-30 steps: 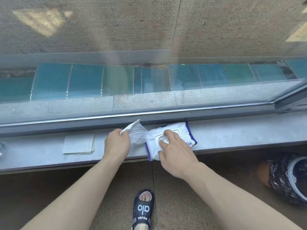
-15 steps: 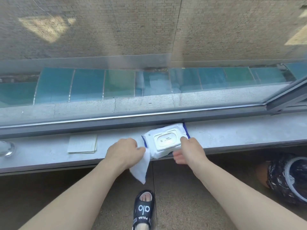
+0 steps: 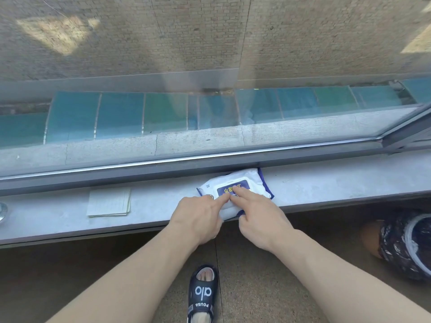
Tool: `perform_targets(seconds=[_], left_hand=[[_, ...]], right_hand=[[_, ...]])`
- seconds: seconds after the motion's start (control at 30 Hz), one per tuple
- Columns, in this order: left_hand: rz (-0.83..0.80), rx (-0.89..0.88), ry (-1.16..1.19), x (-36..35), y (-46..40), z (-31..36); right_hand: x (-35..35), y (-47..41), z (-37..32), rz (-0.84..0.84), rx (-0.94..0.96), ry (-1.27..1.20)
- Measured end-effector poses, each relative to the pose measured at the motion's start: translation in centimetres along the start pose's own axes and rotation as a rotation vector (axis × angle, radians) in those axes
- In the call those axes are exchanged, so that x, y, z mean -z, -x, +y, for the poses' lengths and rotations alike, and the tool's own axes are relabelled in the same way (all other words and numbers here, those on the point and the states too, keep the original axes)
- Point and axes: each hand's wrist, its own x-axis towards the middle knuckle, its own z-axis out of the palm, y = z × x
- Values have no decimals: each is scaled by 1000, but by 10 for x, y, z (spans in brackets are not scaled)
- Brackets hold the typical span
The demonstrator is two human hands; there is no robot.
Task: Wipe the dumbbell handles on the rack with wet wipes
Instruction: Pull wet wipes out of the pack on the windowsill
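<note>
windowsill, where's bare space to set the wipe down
Bare grey windowsill runs right of the white wet wipe pack. A narrower gap lies between the pack and the white paper stack. Crowded at the pack: left hand and right hand both press it.

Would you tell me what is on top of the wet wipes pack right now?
Both hands press on the wet wipes pack: left hand and right hand forefingers meet on its blue label. The label is partly covered; whether the lid is sealed cannot be seen.
</note>
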Motion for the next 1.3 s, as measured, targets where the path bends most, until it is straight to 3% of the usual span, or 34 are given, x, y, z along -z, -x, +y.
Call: perform_targets(seconds=[0.1,0.23,0.37,0.47,0.57,0.9,1.0,1.07,1.17,1.3], left_hand=[[-20,77,154,1,-2,-2],[-93,409,690,-4,6,-10],[-289,509,898,-2,2,-7],[-171,580,1081,11,-13,-1],[-108,526,1004,23,-21,1],[-244,405,580,29,-22,-2],[-144,426,486,44,-15,11],[-59,405,533,62,-11,29],[-134,272,576,93,-8,65],[-219,93,507,131,-9,140]], right_hand=[[-3,-2,-2,25,-15,-44],[4,-8,1,194,-103,-67],[4,0,18,45,-168,-88],[3,7,18,65,-204,-228],[2,6,15,108,-226,-271],[18,-2,18,-75,-252,-147],[28,7,12,57,-206,-177],[34,19,10,183,-188,-341],[49,52,14,149,-252,-739],[82,126,51,167,-385,-1058]])
